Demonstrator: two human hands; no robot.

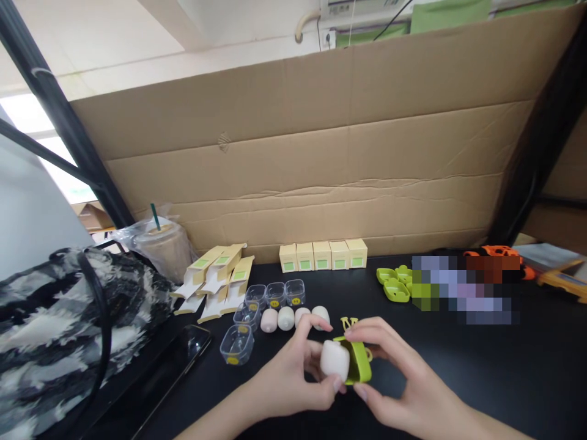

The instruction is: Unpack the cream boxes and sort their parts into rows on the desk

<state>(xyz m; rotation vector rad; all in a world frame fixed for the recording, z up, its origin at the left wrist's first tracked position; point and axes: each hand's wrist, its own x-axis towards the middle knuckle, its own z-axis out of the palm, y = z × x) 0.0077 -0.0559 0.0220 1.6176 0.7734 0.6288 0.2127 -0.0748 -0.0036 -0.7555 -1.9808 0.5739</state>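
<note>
Between the thumb and fingers of my left hand [307, 370] is a small white rounded cube [334, 362], with its kind unclear. My right hand [394, 366] grips a lime-green hollow case [362, 362] by its top and bottom, a small ring on its side. The cube sits at the case's open side, partly overlapping it in view; I cannot tell whether they touch. Behind my left hand, several similar pale rounded cubes [285, 319] stand in a row, some pinkish. Beyond my right fingers lies a small yellow-green piece [348, 322].
Clear plastic cups [236, 345] with yellow stickers stand left of the pale cubes. Opened cartons [215, 275], closed cartons [322, 256] and green cases [397, 288] lie behind. A phone [183, 354], patterned bag [41, 330] and bagged drink [162, 247] are left; cardboard [298, 153] walls the back.
</note>
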